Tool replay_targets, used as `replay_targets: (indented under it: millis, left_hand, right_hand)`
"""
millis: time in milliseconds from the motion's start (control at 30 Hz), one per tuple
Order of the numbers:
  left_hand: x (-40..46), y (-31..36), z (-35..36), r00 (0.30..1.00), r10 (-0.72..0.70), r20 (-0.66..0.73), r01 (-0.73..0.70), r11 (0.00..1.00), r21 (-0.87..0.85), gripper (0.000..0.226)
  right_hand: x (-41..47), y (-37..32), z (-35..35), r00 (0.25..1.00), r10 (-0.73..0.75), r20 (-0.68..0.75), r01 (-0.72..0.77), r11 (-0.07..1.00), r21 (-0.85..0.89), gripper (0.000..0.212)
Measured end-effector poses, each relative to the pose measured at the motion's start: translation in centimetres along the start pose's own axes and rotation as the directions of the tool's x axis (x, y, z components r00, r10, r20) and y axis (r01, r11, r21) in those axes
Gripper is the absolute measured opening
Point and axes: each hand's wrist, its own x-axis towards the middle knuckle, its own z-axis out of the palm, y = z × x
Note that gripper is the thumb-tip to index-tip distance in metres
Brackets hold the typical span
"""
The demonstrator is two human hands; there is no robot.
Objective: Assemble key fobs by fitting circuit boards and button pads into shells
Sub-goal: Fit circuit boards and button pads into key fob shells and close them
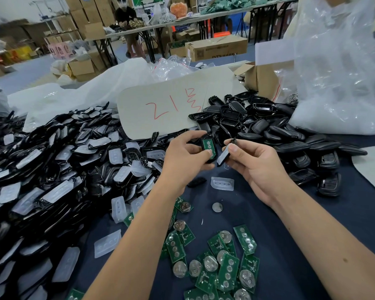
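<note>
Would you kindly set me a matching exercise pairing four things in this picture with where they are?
Things:
1. Shell with green board
2. Half shell with pale pad
3. Loose coin cell
4. Card with red writing

Places:
A. Alone on the dark cloth between the forearms
B. In the left hand
C. Behind the piles of black shells
D. In the right hand

Pairs: 1-B, 2-D, 3-A, 4-C
</note>
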Motion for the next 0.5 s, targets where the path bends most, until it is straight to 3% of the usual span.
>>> replay_targets:
  millis: [500]
  left_hand:
    - [0.01,-0.57,0.51,0.996,0.092,-0.016,-0.088,0.983,0.158,0.045]
  right_hand:
    - [0.03,0.12,-0.22,1.000,-0.006,-0.001,0.006,1.000,0.007,0.033]
